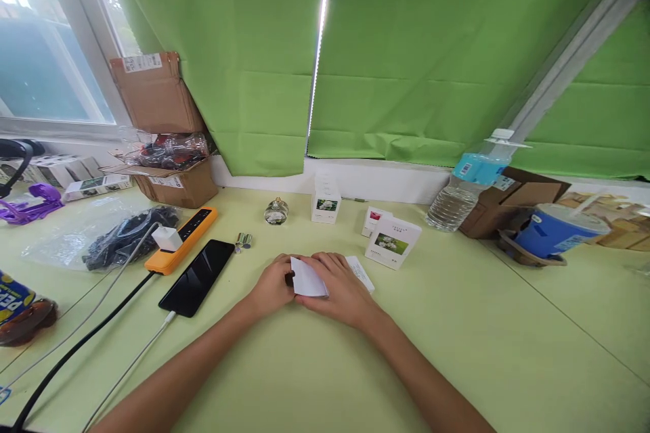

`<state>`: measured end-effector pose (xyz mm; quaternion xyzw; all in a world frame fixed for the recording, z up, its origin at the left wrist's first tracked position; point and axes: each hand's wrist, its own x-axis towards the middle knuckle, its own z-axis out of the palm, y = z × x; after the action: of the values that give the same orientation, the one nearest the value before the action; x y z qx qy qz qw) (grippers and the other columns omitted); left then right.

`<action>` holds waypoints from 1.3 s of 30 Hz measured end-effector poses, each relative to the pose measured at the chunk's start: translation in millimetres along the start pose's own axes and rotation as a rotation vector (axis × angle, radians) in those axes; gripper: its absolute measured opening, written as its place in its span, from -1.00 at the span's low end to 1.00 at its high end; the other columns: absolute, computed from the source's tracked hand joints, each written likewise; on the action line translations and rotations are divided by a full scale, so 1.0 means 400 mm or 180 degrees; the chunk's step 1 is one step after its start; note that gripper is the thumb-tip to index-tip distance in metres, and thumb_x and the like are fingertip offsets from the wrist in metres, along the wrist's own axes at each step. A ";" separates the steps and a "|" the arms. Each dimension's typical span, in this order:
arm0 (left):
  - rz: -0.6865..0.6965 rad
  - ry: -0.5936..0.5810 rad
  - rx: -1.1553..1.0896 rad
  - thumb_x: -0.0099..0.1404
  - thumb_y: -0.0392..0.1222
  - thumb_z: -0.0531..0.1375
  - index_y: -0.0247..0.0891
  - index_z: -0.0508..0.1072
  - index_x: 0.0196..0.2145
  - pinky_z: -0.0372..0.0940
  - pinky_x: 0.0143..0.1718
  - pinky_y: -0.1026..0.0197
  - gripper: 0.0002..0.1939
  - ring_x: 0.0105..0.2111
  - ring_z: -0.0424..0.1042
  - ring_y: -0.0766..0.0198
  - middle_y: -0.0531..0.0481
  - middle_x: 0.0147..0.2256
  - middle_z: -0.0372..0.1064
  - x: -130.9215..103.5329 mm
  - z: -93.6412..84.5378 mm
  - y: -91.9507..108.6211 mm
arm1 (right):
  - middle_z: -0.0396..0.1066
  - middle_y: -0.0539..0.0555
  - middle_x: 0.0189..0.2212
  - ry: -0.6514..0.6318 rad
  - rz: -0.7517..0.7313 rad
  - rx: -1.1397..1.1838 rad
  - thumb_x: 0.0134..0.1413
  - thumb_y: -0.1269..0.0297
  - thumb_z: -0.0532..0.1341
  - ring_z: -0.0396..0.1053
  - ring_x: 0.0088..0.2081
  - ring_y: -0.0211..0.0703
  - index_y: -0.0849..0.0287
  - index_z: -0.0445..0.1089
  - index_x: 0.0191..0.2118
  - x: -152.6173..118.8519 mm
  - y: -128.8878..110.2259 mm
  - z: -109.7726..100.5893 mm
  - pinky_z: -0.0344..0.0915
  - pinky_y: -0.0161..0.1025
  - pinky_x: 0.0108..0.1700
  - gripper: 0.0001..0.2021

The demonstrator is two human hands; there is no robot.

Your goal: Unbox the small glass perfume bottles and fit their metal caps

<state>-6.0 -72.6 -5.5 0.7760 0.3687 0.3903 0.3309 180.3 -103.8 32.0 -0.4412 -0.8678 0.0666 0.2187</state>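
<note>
A small white paper piece point(309, 279) is tilted up between the 2 hands, near the middle of the tabletop point(482, 352), its lower edge slanting toward the person. The left hand point(270, 289) is curled at the piece's left edge, thumb and fingers pinching it there; the right hand point(346, 289) wraps the right side, fingers bent over behind and thumb along the bottom edge. A printed white sheet point(362, 273) pokes out past the right hand's knuckles. Just beyond, to the right, stand a white flower box point(393, 242), tilted back, and a smaller pink-pictured box point(374, 218) partly behind it. Straight ahead, by the wall, an upright white carton point(326, 204) stands well apart from a round glass bottle point(276, 212). Left of the hands lie 2 small metal cylinders point(244, 241), close to the top corner of a black phone point(197, 277); the orange power strip point(181, 240) runs roughly alongside, so room is tighter on this side. Bare surface spreads wide from the right forearm toward the table's seam, with a water bottle point(454, 201) and a blue cup point(551, 235) bounding it at the back.
</note>
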 end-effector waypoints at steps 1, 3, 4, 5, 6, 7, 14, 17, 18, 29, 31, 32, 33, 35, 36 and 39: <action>-0.0007 0.0006 0.0064 -0.06 -0.49 0.24 -0.20 0.58 -0.28 0.29 -0.06 0.15 -0.63 -0.07 0.37 0.12 -0.10 -0.11 0.45 0.000 0.003 -0.001 | 0.31 0.11 -0.03 0.0001 0.0003 0.0029 0.00 -0.04 0.26 0.23 0.00 0.09 -0.05 0.16 0.21 0.000 0.000 0.000 0.16 0.02 0.07 -0.36; -0.0010 -0.0005 0.0127 -0.05 -0.46 0.25 -0.20 0.59 -0.31 0.29 -0.07 0.15 -0.68 -0.09 0.37 0.11 -0.10 -0.15 0.46 -0.001 0.007 -0.004 | 0.32 0.10 -0.03 0.0002 0.0001 0.0057 -0.04 0.02 0.28 0.24 0.00 0.08 -0.04 0.18 0.19 -0.001 0.002 0.003 0.16 0.01 0.08 -0.37; -0.0005 -0.0021 0.0132 -0.04 -0.44 0.26 -0.20 0.59 -0.33 0.29 -0.08 0.15 -0.71 -0.10 0.37 0.11 -0.10 -0.16 0.46 -0.002 0.008 -0.005 | 0.32 0.10 -0.04 0.0008 -0.0003 0.0063 -0.05 0.05 0.28 0.24 0.00 0.08 -0.04 0.19 0.18 0.000 0.002 0.005 0.16 0.00 0.09 -0.37; 0.0001 -0.0035 0.0128 -0.03 -0.43 0.26 -0.21 0.59 -0.34 0.29 -0.09 0.16 -0.73 -0.11 0.38 0.12 -0.10 -0.17 0.46 -0.003 0.009 -0.005 | 0.32 0.10 -0.04 0.0017 -0.0008 0.0065 -0.07 0.07 0.29 0.25 0.00 0.07 -0.04 0.20 0.17 0.000 0.003 0.006 0.16 0.00 0.09 -0.37; -0.0002 -0.0040 0.0120 -0.03 -0.42 0.26 -0.21 0.58 -0.35 0.30 -0.10 0.16 -0.74 -0.12 0.38 0.12 -0.10 -0.18 0.46 -0.003 0.009 -0.005 | 0.32 0.09 -0.04 0.0024 -0.0017 0.0063 -0.08 0.08 0.29 0.25 0.00 0.07 -0.04 0.20 0.17 0.000 0.003 0.006 0.15 -0.01 0.09 -0.37; -0.0011 -0.0042 0.0108 -0.03 -0.43 0.25 -0.22 0.58 -0.34 0.30 -0.11 0.17 -0.74 -0.13 0.39 0.13 -0.09 -0.18 0.46 -0.004 0.009 -0.004 | 0.33 0.09 -0.03 0.0030 -0.0034 0.0056 -0.08 0.09 0.29 0.25 0.00 0.06 -0.04 0.20 0.17 0.000 0.003 0.005 0.15 -0.01 0.10 -0.37; -0.0021 -0.0069 -0.0238 -0.04 -0.51 0.16 -0.21 0.56 -0.23 0.30 -0.10 0.22 -0.58 -0.12 0.41 0.17 -0.04 -0.11 0.45 -0.001 0.007 0.016 | 0.30 0.12 0.03 0.0039 0.0080 -0.0331 -0.04 -0.12 0.23 0.24 0.05 0.09 -0.04 0.15 0.20 -0.002 0.013 -0.007 0.06 0.09 0.16 -0.32; -0.0097 -0.0046 -0.0272 -0.02 -0.51 0.15 -0.21 0.57 -0.21 0.32 -0.12 0.22 -0.57 -0.15 0.43 0.17 -0.05 -0.12 0.46 0.001 0.007 0.016 | 0.26 0.22 0.09 0.0200 0.0457 -0.0688 -0.14 -0.30 0.20 0.18 0.11 0.22 0.05 0.10 0.23 -0.004 0.029 0.010 -0.14 0.28 0.21 -0.15; -0.0135 -0.0025 -0.0250 -0.01 -0.50 0.15 -0.21 0.57 -0.21 0.33 -0.14 0.22 -0.58 -0.17 0.44 0.17 -0.06 -0.14 0.46 0.001 0.007 0.015 | 0.24 0.25 0.10 0.0243 0.0561 -0.0767 -0.16 -0.34 0.18 0.16 0.13 0.25 0.07 0.09 0.24 -0.005 0.034 0.017 -0.20 0.32 0.21 -0.11; -0.0066 0.0078 -0.0263 0.04 -0.42 0.23 -0.14 0.59 -0.20 0.34 -0.12 0.23 -0.63 -0.11 0.45 0.17 -0.02 -0.02 0.43 -0.001 -0.001 0.019 | 0.32 0.19 -0.01 0.0116 0.0538 -0.0655 -0.08 -0.20 0.20 0.22 0.06 0.18 0.03 0.18 0.16 -0.005 0.033 0.011 0.01 0.16 0.12 -0.30; -0.0045 0.0094 -0.0228 0.04 -0.41 0.24 -0.15 0.59 -0.21 0.34 -0.13 0.23 -0.66 -0.12 0.45 0.17 -0.02 -0.03 0.44 0.000 -0.002 0.020 | 0.32 0.18 -0.02 0.0116 0.0534 -0.0618 -0.07 -0.17 0.21 0.22 0.05 0.16 0.02 0.19 0.15 -0.005 0.034 0.006 0.03 0.15 0.11 -0.32; -0.0037 0.0104 -0.0206 0.04 -0.41 0.25 -0.15 0.59 -0.22 0.34 -0.13 0.23 -0.67 -0.13 0.46 0.17 -0.02 -0.04 0.45 0.000 -0.003 0.021 | 0.32 0.17 -0.02 0.0116 0.0527 -0.0600 -0.07 -0.16 0.21 0.22 0.05 0.16 0.02 0.20 0.15 -0.005 0.035 0.004 0.03 0.14 0.11 -0.33; -0.0033 0.0109 -0.0184 0.04 -0.41 0.25 -0.15 0.59 -0.23 0.34 -0.14 0.24 -0.67 -0.14 0.46 0.17 -0.02 -0.05 0.45 0.000 -0.003 0.022 | 0.32 0.17 -0.03 0.0121 0.0520 -0.0581 -0.07 -0.15 0.21 0.22 0.04 0.15 0.02 0.20 0.15 -0.005 0.036 0.002 0.04 0.14 0.11 -0.34; -0.0029 0.0117 -0.0131 0.05 -0.40 0.25 -0.16 0.59 -0.23 0.34 -0.16 0.25 -0.69 -0.15 0.46 0.18 -0.02 -0.06 0.45 -0.002 -0.001 0.025 | 0.32 0.16 -0.03 0.0123 0.0494 -0.0531 -0.06 -0.15 0.22 0.22 0.04 0.14 0.01 0.21 0.15 -0.005 0.039 -0.001 0.05 0.13 0.11 -0.34; -0.0031 0.0125 -0.0096 0.05 -0.39 0.25 -0.16 0.59 -0.23 0.34 -0.17 0.26 -0.69 -0.15 0.46 0.18 -0.02 -0.06 0.45 -0.003 0.000 0.027 | 0.32 0.16 -0.03 0.0121 0.0476 -0.0496 -0.07 -0.14 0.22 0.22 0.05 0.13 0.01 0.21 0.15 -0.006 0.041 -0.003 0.05 0.12 0.11 -0.34; -0.0069 0.0168 0.0022 0.05 -0.38 0.25 -0.17 0.59 -0.25 0.35 -0.18 0.26 -0.71 -0.16 0.46 0.18 -0.03 -0.08 0.46 -0.006 0.006 0.031 | 0.31 0.14 -0.03 0.0123 0.0433 -0.0378 -0.07 -0.11 0.24 0.20 0.06 0.11 0.01 0.20 0.17 -0.007 0.045 -0.008 0.07 0.08 0.11 -0.33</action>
<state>-1.2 -81.4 2.5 0.7626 0.3870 0.4058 0.3226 196.4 -95.3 28.2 -0.5126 -0.8338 0.0213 0.2038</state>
